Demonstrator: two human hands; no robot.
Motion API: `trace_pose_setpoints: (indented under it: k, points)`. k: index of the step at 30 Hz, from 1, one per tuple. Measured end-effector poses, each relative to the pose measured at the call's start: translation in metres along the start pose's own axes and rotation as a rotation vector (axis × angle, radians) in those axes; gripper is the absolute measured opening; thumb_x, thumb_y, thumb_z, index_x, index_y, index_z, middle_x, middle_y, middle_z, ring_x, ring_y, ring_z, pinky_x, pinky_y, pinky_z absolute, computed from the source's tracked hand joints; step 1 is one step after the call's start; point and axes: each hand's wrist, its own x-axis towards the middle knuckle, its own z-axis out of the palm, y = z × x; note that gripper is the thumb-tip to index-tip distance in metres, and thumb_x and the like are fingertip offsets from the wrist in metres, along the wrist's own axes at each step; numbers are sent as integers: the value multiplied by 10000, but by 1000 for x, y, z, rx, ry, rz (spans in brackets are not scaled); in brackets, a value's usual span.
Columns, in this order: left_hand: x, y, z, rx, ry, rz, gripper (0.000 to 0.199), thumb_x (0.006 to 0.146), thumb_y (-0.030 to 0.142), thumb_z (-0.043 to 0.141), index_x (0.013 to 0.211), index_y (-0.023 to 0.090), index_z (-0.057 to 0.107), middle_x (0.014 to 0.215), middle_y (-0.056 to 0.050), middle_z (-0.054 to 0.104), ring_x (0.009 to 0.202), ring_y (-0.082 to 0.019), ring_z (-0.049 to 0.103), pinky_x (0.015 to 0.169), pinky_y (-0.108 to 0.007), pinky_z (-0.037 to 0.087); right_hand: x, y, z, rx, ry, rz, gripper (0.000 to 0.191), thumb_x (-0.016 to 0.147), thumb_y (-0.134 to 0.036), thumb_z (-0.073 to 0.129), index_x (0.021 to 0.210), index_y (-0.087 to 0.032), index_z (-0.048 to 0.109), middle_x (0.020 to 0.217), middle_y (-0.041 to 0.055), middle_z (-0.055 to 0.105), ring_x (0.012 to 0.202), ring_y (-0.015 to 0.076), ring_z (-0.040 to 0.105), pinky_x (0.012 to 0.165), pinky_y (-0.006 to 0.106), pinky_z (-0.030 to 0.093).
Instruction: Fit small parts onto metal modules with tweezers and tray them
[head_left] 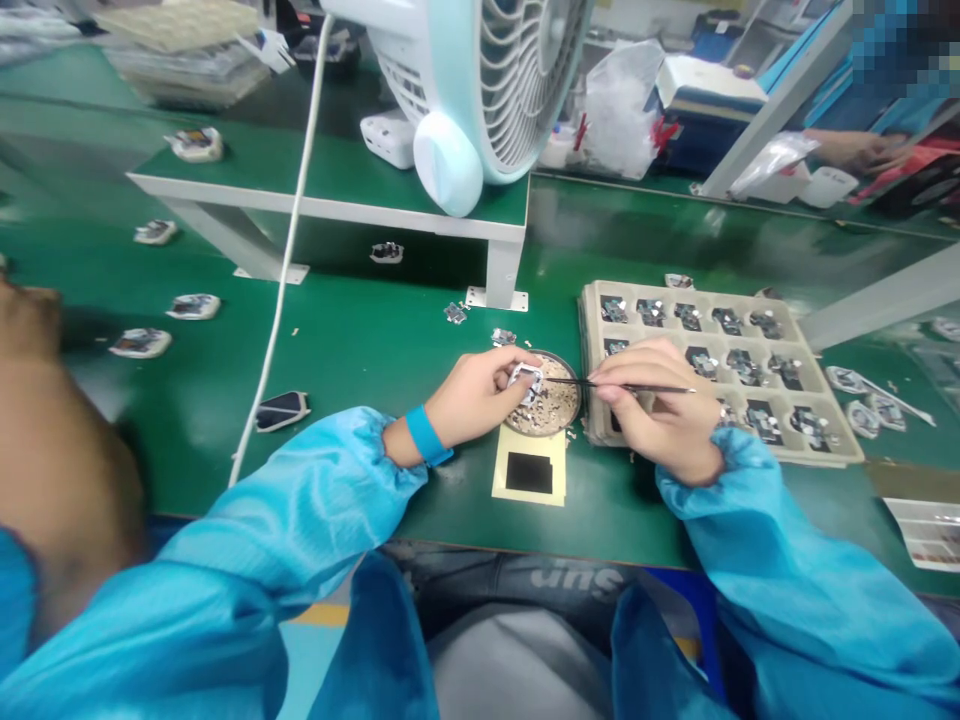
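My left hand (480, 393) pinches a small white-framed part (527, 383) above a round dish (551, 420) of tiny pale and dark bits. From the right, my right hand (660, 405) grips thin dark tweezers (637, 387), whose tip reaches the part. Just below the dish lies a yellow sheet (529, 498) bearing a black rectangle. Beside my right hand, and partly covered by it, is a beige compartment tray (821, 400) with small electronic pieces in its pockets.
A pale blue fan (450, 90) stands on a raised shelf (322, 205). A white cable (289, 240) crosses the green table at left. Several small parts lie left, near one dark-faced piece (282, 411). Another person's arm (67, 430) is at far left; a person's hands (855, 150) show upper right.
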Motion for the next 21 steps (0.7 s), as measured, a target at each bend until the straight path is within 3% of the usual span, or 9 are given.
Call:
trace_pose_setpoints:
  k: [21]
  points:
    - [0, -1, -2, 71, -20, -43, 251, 914, 285, 649, 1127, 181, 732, 611, 26, 563, 533, -108, 488, 521, -215, 391, 0, 0, 3, -60, -44, -40, 102, 875, -150, 730, 924, -239, 735, 866, 50, 795, 818, 227, 712, 803, 433, 552]
